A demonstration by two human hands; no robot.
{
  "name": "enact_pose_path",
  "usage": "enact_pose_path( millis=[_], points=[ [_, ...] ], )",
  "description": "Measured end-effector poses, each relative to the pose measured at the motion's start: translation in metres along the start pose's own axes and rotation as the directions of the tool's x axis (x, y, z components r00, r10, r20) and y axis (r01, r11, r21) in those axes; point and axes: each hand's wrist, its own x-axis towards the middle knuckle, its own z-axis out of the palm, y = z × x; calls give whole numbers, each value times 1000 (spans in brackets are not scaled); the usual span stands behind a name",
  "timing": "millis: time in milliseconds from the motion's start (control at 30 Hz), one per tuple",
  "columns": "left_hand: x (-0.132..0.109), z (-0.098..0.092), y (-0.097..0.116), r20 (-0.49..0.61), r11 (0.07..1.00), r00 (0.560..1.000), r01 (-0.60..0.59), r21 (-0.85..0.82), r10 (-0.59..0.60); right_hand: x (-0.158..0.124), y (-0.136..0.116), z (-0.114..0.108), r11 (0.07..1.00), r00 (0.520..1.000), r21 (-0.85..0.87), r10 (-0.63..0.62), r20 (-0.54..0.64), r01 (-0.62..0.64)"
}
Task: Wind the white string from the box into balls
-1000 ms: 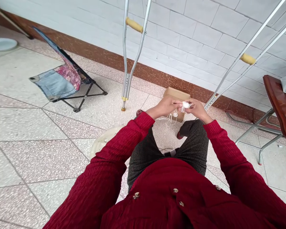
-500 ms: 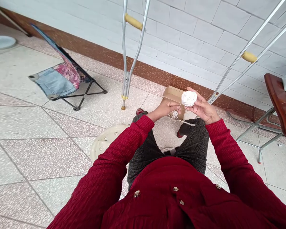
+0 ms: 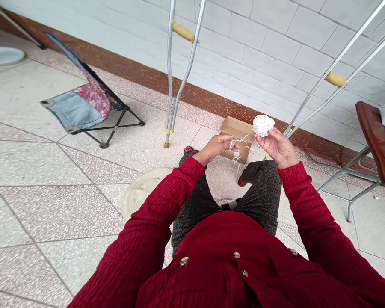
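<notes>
A round ball of white yarn (image 3: 263, 125) is held up by the fingertips of my right hand (image 3: 280, 147), over the floor beyond my knees. From it a strand (image 3: 247, 134) runs left to my left hand (image 3: 218, 146), whose fingers are closed on the yarn. A small tangle of loose yarn (image 3: 236, 156) hangs below those left fingers. Under and behind both hands an open cardboard box (image 3: 236, 127) lies on the floor; its inside is partly covered by my hands.
Two metal crutches with yellow grips (image 3: 182, 31) (image 3: 336, 79) lean on the tiled wall. A folding chair (image 3: 80, 109) stands on the left, a pale plastic stool (image 3: 131, 194) by my left leg. At right is a brown wooden seat (image 3: 372, 145) on metal legs.
My right hand has moved the yarn ball slightly right and up. My left hand has shifted a little left, and a stretch of strand now shows between the hands.
</notes>
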Motion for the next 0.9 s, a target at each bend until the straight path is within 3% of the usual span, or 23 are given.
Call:
enact_pose_path(
  millis=[233,333,433,533,633,733,900],
  points=[
    [0,-1,-32,-94,996,993,59,-74,-65,-3,3,13,989,999,147,27,24,-30],
    [-1,3,-51,-167,996,982,89,-1,-88,-3,3,18,979,999,202,15,39,-22],
    [1,13,-56,-209,989,978,2,149,29,-3,4,22,976,999,218,18,39,-26],
    [3,30,-43,-172,971,972,-126,201,162,-2,6,23,977,999,210,22,45,-31],
    [3,46,-28,-101,986,983,-149,81,157,0,9,19,978,1000,207,13,23,-17],
    [-2,51,-24,-44,989,996,-83,-122,78,3,8,7,981,1000,195,1,-24,4],
    [-19,28,-32,-28,966,999,18,-256,-26,10,-11,-23,969,981,194,-129,-145,156]
  ],
)
